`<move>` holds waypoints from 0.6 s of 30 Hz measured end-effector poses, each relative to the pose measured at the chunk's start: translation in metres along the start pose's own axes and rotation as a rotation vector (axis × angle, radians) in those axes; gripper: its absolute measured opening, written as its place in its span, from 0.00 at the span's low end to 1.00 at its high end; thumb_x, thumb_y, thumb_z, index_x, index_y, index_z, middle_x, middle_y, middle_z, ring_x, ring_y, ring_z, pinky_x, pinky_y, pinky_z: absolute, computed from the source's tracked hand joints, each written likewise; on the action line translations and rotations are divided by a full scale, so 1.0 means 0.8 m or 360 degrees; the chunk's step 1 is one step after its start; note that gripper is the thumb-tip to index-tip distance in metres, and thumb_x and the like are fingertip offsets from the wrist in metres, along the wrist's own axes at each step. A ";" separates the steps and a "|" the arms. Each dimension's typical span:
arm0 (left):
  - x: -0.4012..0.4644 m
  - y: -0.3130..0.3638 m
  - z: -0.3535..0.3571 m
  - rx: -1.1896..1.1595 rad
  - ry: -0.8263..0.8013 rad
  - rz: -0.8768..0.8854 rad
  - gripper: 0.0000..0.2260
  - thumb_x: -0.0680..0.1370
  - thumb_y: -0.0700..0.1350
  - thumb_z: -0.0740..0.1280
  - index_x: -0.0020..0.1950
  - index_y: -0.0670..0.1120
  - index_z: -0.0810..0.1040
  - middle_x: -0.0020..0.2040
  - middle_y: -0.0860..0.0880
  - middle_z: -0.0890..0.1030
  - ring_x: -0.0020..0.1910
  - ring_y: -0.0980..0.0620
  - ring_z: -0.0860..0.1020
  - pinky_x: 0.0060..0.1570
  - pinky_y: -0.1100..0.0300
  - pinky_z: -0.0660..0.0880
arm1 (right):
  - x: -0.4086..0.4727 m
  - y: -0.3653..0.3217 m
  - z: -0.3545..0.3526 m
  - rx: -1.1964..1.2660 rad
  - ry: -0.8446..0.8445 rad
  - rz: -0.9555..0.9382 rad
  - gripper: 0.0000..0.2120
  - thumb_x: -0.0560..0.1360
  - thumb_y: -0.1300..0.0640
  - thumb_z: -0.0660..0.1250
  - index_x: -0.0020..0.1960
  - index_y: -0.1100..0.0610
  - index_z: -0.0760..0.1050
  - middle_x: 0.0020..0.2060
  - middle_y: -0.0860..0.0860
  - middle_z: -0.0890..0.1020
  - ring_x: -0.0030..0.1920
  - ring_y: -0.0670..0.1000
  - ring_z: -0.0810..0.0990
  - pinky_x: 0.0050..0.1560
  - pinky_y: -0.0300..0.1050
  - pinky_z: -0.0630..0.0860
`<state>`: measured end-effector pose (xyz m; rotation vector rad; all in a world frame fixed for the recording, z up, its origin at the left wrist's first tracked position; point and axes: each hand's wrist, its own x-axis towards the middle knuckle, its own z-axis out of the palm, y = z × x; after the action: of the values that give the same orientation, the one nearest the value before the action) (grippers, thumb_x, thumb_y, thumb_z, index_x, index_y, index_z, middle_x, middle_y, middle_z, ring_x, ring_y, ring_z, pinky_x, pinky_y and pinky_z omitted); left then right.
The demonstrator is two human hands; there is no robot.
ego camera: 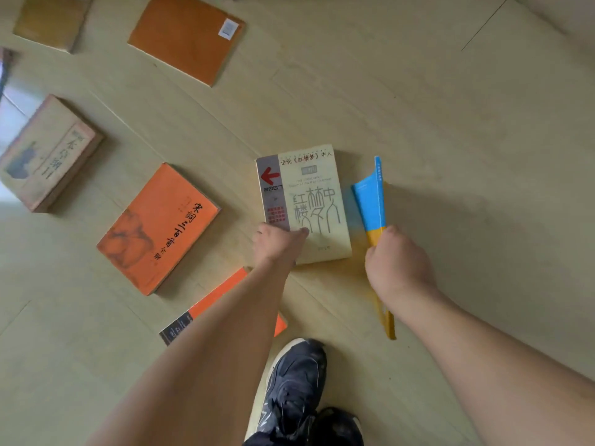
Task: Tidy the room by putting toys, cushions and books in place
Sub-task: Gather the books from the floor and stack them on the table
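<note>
A cream book [317, 194] with a red arrow and large characters lies flat on the wooden floor. My left hand [278, 244] grips its near left corner, thumb on the cover. My right hand [397, 263] is closed around a thin blue and yellow book [370, 204], held on edge above the floor just right of the cream book. An orange book with black calligraphy [159, 230] lies to the left. Another orange and black book [206, 307] lies partly hidden under my left forearm.
More books lie on the floor farther off: an orange one [186, 37] at top middle, a tan one [50, 19] at top left, a thick beige one [46, 152] at left. My dark shoes [296, 384] stand at the bottom.
</note>
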<state>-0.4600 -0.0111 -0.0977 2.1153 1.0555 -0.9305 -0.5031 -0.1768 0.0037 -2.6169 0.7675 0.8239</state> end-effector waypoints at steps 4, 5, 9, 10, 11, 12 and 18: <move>0.001 0.003 0.010 -0.0344 -0.0049 -0.0084 0.30 0.62 0.53 0.78 0.59 0.46 0.71 0.52 0.48 0.78 0.50 0.48 0.79 0.47 0.53 0.80 | 0.006 0.003 0.008 0.0045 0.0042 -0.0025 0.08 0.79 0.58 0.57 0.55 0.61 0.70 0.49 0.59 0.81 0.50 0.63 0.80 0.40 0.46 0.68; -0.003 0.007 0.009 -0.0567 -0.0166 -0.0120 0.23 0.65 0.47 0.79 0.55 0.45 0.74 0.47 0.48 0.80 0.44 0.50 0.81 0.41 0.56 0.80 | 0.007 0.002 0.004 0.0061 0.0036 -0.0036 0.07 0.79 0.58 0.57 0.54 0.60 0.70 0.49 0.59 0.81 0.50 0.63 0.80 0.41 0.47 0.69; -0.041 0.024 -0.009 -0.0692 -0.0295 -0.0032 0.09 0.72 0.36 0.72 0.49 0.43 0.77 0.36 0.47 0.78 0.25 0.52 0.74 0.25 0.64 0.71 | -0.005 -0.002 -0.019 0.0033 -0.0008 0.0018 0.07 0.79 0.59 0.57 0.55 0.60 0.70 0.52 0.59 0.81 0.54 0.63 0.79 0.44 0.48 0.71; -0.058 0.030 -0.025 -0.0627 -0.0262 0.0025 0.09 0.72 0.36 0.71 0.50 0.43 0.77 0.35 0.47 0.78 0.24 0.52 0.73 0.22 0.65 0.68 | -0.016 -0.005 -0.033 0.0024 -0.0037 0.0042 0.08 0.80 0.59 0.57 0.56 0.60 0.70 0.53 0.59 0.81 0.54 0.63 0.79 0.45 0.48 0.70; -0.075 0.036 -0.042 -0.0523 -0.0230 0.0109 0.10 0.71 0.38 0.70 0.51 0.44 0.77 0.36 0.48 0.79 0.27 0.50 0.75 0.21 0.65 0.68 | -0.028 -0.009 -0.047 0.0016 -0.0062 0.0063 0.08 0.80 0.59 0.57 0.56 0.60 0.71 0.53 0.59 0.80 0.55 0.63 0.79 0.45 0.48 0.70; -0.094 0.042 -0.066 -0.0364 -0.0209 0.0196 0.11 0.70 0.40 0.69 0.52 0.45 0.77 0.38 0.48 0.80 0.32 0.48 0.78 0.23 0.63 0.71 | -0.044 -0.014 -0.065 0.0003 -0.0092 0.0084 0.08 0.80 0.59 0.57 0.56 0.60 0.71 0.54 0.59 0.80 0.55 0.63 0.79 0.45 0.47 0.70; -0.235 0.050 -0.245 0.0204 -0.0014 0.0469 0.09 0.70 0.44 0.69 0.49 0.49 0.77 0.37 0.53 0.78 0.38 0.49 0.79 0.37 0.59 0.75 | -0.184 -0.071 -0.216 -0.0049 -0.0211 -0.0003 0.10 0.80 0.58 0.56 0.57 0.60 0.71 0.55 0.57 0.80 0.56 0.61 0.79 0.49 0.47 0.73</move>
<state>-0.4464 0.0353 0.1724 2.2906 0.6694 -0.8804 -0.4971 -0.1435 0.2352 -2.5581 0.7212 1.0044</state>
